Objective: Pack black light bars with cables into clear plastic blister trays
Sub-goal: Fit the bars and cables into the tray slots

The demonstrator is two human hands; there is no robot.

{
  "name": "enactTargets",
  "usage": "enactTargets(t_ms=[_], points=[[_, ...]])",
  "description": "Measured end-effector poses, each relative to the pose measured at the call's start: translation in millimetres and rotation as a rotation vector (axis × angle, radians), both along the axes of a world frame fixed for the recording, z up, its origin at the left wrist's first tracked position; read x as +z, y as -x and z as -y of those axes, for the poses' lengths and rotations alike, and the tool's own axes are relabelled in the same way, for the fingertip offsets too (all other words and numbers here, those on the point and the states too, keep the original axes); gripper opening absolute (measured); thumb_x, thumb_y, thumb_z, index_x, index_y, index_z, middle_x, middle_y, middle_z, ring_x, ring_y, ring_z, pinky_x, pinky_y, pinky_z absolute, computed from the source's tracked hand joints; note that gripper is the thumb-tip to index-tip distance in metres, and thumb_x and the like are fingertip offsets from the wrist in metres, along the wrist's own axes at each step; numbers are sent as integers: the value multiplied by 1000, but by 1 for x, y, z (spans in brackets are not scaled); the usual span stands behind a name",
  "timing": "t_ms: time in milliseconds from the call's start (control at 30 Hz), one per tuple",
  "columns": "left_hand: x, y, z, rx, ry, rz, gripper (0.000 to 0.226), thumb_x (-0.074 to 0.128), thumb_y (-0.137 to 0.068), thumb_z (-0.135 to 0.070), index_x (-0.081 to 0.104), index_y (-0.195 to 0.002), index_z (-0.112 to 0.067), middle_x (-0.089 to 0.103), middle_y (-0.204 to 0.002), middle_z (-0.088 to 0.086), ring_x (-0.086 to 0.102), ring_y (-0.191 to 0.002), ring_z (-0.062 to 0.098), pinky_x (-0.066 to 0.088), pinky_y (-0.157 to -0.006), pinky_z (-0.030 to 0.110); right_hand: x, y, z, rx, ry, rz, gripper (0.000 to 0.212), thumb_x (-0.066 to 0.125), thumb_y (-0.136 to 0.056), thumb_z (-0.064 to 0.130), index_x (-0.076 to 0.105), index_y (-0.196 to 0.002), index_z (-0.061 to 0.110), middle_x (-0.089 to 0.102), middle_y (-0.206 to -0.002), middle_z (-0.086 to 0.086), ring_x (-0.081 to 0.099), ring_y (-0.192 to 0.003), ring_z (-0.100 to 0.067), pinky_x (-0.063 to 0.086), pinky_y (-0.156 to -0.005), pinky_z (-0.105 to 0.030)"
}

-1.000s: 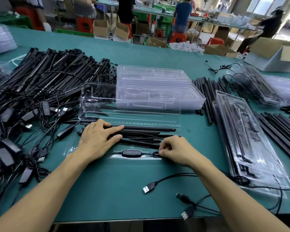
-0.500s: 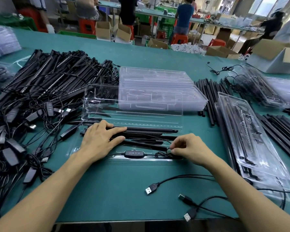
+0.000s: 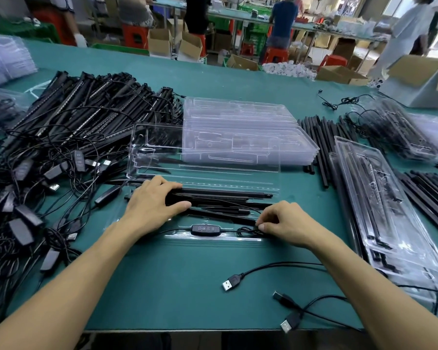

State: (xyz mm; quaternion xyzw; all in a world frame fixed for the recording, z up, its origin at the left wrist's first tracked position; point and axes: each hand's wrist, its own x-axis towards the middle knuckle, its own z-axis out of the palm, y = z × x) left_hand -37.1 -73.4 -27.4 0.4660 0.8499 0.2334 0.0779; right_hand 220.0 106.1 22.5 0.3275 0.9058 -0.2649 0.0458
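Pressing bars with flat left hand, right hand shifted rightward, now pinching cable into tray, probably nearing completion.

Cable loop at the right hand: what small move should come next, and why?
Probably press the cable loop down into the front channel of the tray. The right hand pinches it beside the inline controller, which sits in that channel, while the left hand rests flat on the light bars.
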Motion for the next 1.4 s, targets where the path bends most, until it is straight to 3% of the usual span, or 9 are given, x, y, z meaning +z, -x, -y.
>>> enactTargets(t_ms=[200, 333, 400, 567, 767, 967, 1067, 1200, 1400], points=[[4, 4, 10, 4, -288, 232, 26, 60, -97, -23, 67, -122, -20, 65, -113, -9, 59, -112, 13, 41, -96, 25, -4, 4, 11, -65, -95, 2, 40, 64, -81, 64, 69, -76, 24, 65, -69, 7, 60, -71, -10, 45, -59, -25], [18, -3, 29, 43, -516, 77, 15, 66, -92, -8, 74, -99, -18, 71, -95, -6, 61, -84, 0, 43, -79, 7, -13, 17, 24, -139, -270, 64, 54, 65, -71, 74, 55, -69, 21, 59, -70, 6, 56, -69, -17, 39, -56, -29], [23, -6, 52, -26, -498, 33, 4, 74, -86, -19, 73, -86, -22, 70, -84, -10, 62, -76, 0, 47, -70, 13, -15, 19, 26, -169, -258, 59, 55, 67, -69, 73, 51, -67, 20, 57, -70, 7, 55, -68, -18, 36, -53, -28], [5, -14, 115, -151, -199, -206, 37, 63, -72, -65, 63, -83, -29, 55, -82, -17, 56, -75, 8, 47, -66, 31, -14, 20, 25, -200, -237, 71, 56, 70, -66, 73, 52, -67, 20, 58, -73, 5, 56, -71, -20, 36, -54, -28], [-4, -5, 139, -85, -228, -478, 34, 48, -90, -45, 67, -84, -18, 61, -79, -8, 60, -69, 20, 46, -60, 36, -13, 20, 23, -197, -219, 69, 56, 71, -65, 72, 52, -68, 20, 59, -72, 4, 57, -71, -20, 37, -54, -28], [-2, 8, 144, -1, -243, -480, 44, 38, -95, -56, 59, -81, -19, 55, -61, -9, 55, -53, 21, 46, -61, 38, -14, 19, 23, -202, -211, 59, 56, 73, -64, 71, 52, -67, 20, 59, -70, 4, 57, -70, -19, 36, -53, -28], [-7, 12, 146, -70, -228, -525, 46, 51, -83, -64, 64, -80, -20, 53, -63, -14, 56, -55, 15, 46, -65, 34, -14, 20, 22, -203, -204, 58, 56, 73, -63, 72, 52, -67, 20, 59, -70, 4, 58, -70, -19, 38, -54, -28], [-15, 16, 146, -112, -313, -582, 36, 54, -92, -48, 73, -82, -19, 59, -68, -9, 60, -58, 17, 44, -67, 35, -14, 20, 21, -216, -191, 49, 57, 74, -62, 72, 52, -67, 19, 60, -69, 3, 58, -71, -20, 39, -55, -29], [2, 13, 127, 130, -237, -462, 36, 46, -91, -50, 72, -85, -26, 60, -73, -13, 61, -68, 19, 36, -73, 39, -12, 20, 22, -203, -179, 63, 56, 73, -64, 71, 51, -66, 20, 59, -67, 3, 58, -69, -20, 37, -53, -28]])
